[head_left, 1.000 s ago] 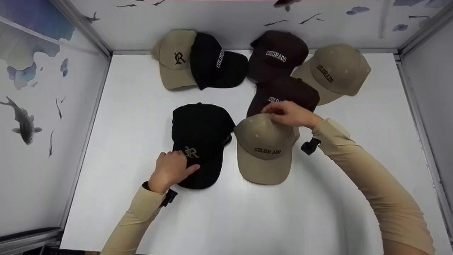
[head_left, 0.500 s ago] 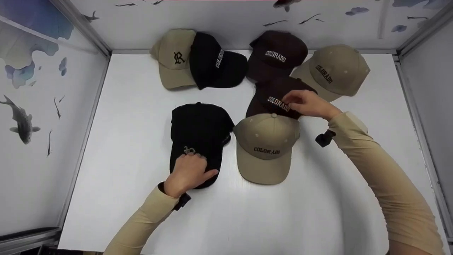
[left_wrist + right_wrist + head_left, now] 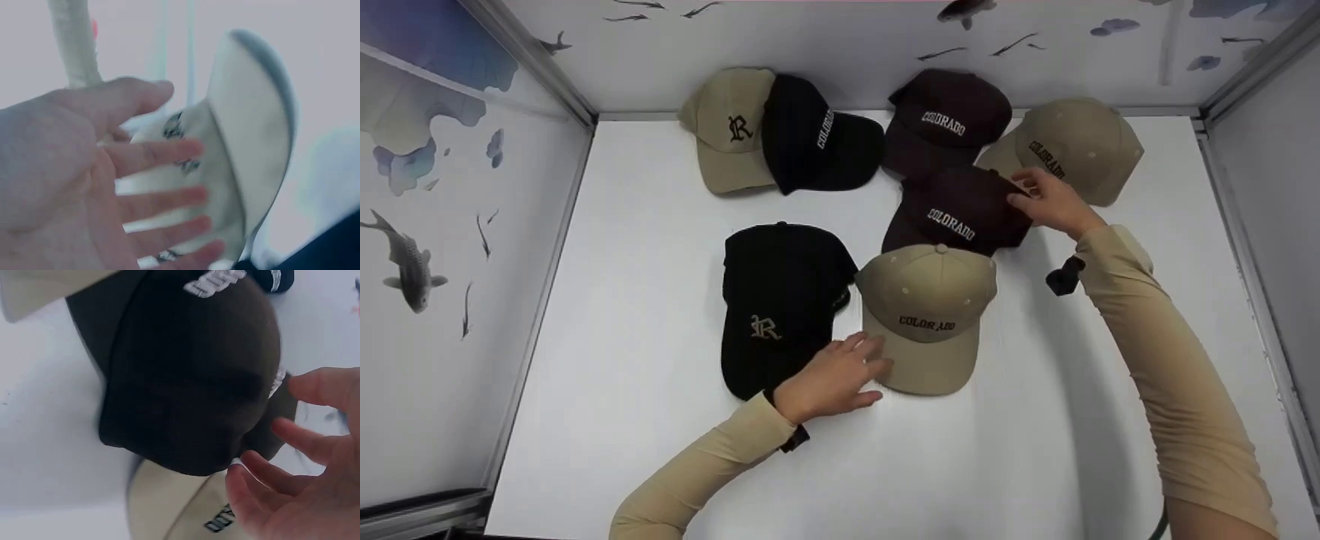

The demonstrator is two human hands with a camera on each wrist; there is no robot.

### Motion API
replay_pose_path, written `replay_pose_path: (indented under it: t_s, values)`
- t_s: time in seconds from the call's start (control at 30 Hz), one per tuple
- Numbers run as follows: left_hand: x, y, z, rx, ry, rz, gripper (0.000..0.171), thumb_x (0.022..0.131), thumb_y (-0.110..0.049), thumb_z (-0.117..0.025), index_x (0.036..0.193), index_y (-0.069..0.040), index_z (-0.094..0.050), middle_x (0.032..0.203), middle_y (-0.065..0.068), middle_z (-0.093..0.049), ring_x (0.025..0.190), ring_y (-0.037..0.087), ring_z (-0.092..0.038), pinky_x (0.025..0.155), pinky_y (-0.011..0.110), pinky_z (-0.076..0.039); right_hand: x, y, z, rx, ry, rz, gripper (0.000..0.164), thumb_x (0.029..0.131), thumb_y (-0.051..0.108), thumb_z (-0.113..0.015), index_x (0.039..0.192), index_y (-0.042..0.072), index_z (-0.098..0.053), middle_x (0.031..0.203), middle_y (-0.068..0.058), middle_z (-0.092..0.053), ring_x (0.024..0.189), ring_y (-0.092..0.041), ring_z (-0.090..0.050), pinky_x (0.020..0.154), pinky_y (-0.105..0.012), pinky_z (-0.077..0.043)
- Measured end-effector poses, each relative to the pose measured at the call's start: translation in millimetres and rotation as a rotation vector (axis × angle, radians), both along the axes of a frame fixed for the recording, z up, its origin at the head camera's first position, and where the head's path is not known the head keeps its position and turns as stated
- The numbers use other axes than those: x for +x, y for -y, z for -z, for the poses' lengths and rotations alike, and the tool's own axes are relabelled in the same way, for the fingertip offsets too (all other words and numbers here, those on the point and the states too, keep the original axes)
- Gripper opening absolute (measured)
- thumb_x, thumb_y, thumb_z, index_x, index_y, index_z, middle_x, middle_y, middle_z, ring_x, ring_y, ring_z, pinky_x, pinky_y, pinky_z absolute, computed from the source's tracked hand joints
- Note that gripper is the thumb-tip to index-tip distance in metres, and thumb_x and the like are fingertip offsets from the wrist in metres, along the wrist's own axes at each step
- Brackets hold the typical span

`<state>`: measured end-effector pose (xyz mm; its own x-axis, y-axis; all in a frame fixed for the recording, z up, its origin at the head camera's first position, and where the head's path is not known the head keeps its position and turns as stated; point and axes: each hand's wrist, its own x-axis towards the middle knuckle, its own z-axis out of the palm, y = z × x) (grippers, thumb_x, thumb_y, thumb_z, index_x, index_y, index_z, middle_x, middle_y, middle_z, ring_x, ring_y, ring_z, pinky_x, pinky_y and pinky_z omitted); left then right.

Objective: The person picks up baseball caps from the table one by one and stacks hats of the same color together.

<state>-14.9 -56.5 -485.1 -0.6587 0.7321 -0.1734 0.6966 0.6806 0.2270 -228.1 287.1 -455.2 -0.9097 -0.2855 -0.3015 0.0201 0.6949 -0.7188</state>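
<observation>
My left hand [image 3: 829, 379] reaches in at the left edge of the front beige cap [image 3: 934, 364], fingers spread. In the left wrist view, the left hand [image 3: 84, 163] holds nothing, its fingers in front of the cap's lettering; whether they touch it I cannot tell. My right hand [image 3: 1057, 202] is at the right side of the near maroon cap [image 3: 952, 199]. The right wrist view has the right hand's fingers [image 3: 320, 391] parted beside that dark crown [image 3: 191, 377], around nothing. A black cap [image 3: 784, 277] with an "R" lies left of the beige one, partly behind my left wrist.
Along the back wall lie a beige "R" cap [image 3: 735, 112], a black Colorado cap [image 3: 825, 142] overlapping it, another maroon cap [image 3: 949, 124], and a second beige Colorado cap [image 3: 1084, 139]. Patterned panels [image 3: 416, 360] enclose the white table [image 3: 607, 315] at the back and sides.
My left hand has left the black cap's front and swung right to the beige brim. My right hand has gone from the beige crown, rightward and back, to the maroon cap's side. Caps have stayed put.
</observation>
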Motion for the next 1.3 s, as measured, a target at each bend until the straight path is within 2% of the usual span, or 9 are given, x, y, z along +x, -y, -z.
replay_pose_path:
  t_s: [0.1, 0.23, 0.53, 0.73, 0.87, 0.97, 1.03, 1.13, 1.3]
  values:
    - [3.9, -10.1, 9.4, 0.009, 0.022, 0.073, 0.046, 0.093, -0.038, -0.065, 0.135, -0.021, -0.055, 0.147, 0.010, -0.039, 0.131, 0.030, -0.040, 0.095, 0.041, -0.046, -6.0, -0.1, 10.2, -0.067, 0.104, 0.077, 0.065, 0.099, 0.029, -0.050, 0.148, -0.006, -0.023, 0.146, -0.034, -0.026, 0.134, -0.046, -0.028, 0.104, -0.054, -0.030]
    - [6.8, -18.4, 19.6, -0.031, 0.029, 0.115, 0.053, 0.094, -0.039, -0.063, 0.142, -0.025, -0.048, 0.153, 0.009, -0.031, 0.135, 0.033, -0.036, 0.097, 0.042, -0.044, -11.0, 1.7, 19.0, -0.155, 0.178, 0.138, 0.072, 0.099, 0.030, -0.051, 0.152, -0.002, -0.014, 0.150, -0.033, -0.022, 0.135, -0.042, -0.029, 0.101, -0.051, -0.035]
    - [6.2, -21.5, 31.3, -0.119, 0.075, 0.104, 0.057, 0.096, -0.039, -0.060, 0.148, -0.026, -0.042, 0.156, 0.006, -0.026, 0.139, 0.033, -0.028, 0.103, 0.041, -0.038, -16.6, 7.6, 4.7, -0.253, 0.140, 0.201, 0.064, 0.095, 0.022, -0.061, 0.146, -0.006, -0.033, 0.142, -0.021, -0.038, 0.119, -0.022, -0.043, 0.093, -0.023, -0.038]
    - [3.4, -21.2, 29.8, -0.139, 0.097, 0.112, 0.057, 0.097, -0.039, -0.057, 0.149, -0.026, -0.039, 0.157, 0.006, -0.025, 0.140, 0.034, -0.027, 0.107, 0.039, -0.034, -20.5, 15.6, -15.2, -0.227, 0.150, 0.251, 0.073, 0.093, 0.042, -0.061, 0.142, -0.007, -0.039, 0.134, -0.013, -0.044, 0.110, -0.015, -0.047, 0.092, -0.026, -0.039]
    - [1.2, -19.1, 27.2, -0.148, 0.107, 0.109, 0.055, 0.097, -0.037, -0.058, 0.148, -0.026, -0.042, 0.156, 0.005, -0.027, 0.139, 0.034, -0.028, 0.108, 0.037, -0.032, -19.3, 16.5, -28.1, -0.168, 0.060, 0.217, 0.052, 0.093, 0.038, -0.062, 0.128, -0.001, -0.055, 0.114, -0.005, -0.056, 0.095, -0.012, -0.052, 0.081, -0.023, -0.043]
    - [0.4, -17.5, 25.7, -0.145, 0.110, 0.109, 0.053, 0.097, -0.035, -0.059, 0.147, -0.026, -0.043, 0.156, 0.005, -0.028, 0.139, 0.034, -0.030, 0.108, 0.035, -0.032, -17.3, 14.1, -38.1, -0.201, -0.018, 0.183, 0.024, 0.092, 0.027, -0.066, 0.106, 0.007, -0.065, 0.088, 0.005, -0.060, 0.076, -0.007, -0.053, 0.066, -0.020, -0.043]
    - [0.4, -17.0, 25.3, -0.142, 0.116, 0.104, 0.053, 0.097, -0.035, -0.059, 0.147, -0.026, -0.044, 0.155, 0.005, -0.029, 0.139, 0.034, -0.030, 0.108, 0.035, -0.032, -15.1, 12.4, -46.9, -0.242, -0.028, 0.166, 0.012, 0.091, 0.021, -0.069, 0.099, 0.012, -0.069, 0.080, 0.009, -0.060, 0.072, -0.006, -0.052, 0.064, -0.019, -0.043]
    - [1.2, -17.0, 25.7, -0.141, 0.118, 0.102, 0.053, 0.097, -0.034, -0.059, 0.147, -0.026, -0.043, 0.156, 0.005, -0.028, 0.139, 0.034, -0.030, 0.108, 0.036, -0.032, -11.9, 10.8, -61.2, -0.263, -0.024, 0.144, 0.012, 0.087, 0.017, -0.073, 0.099, 0.014, -0.073, 0.081, 0.009, -0.063, 0.074, -0.005, -0.054, 0.064, -0.017, -0.044]
    - [1.7, -16.7, 25.9, -0.144, 0.110, 0.112, 0.054, 0.097, -0.034, -0.059, 0.148, -0.025, -0.042, 0.156, 0.006, -0.028, 0.138, 0.034, -0.030, 0.109, 0.035, -0.031, -4.5, 10.2, -82.3, -0.190, -0.048, 0.121, 0.014, 0.085, 0.015, -0.075, 0.098, 0.012, -0.074, 0.083, 0.009, -0.064, 0.076, -0.005, -0.057, 0.065, -0.015, -0.046]
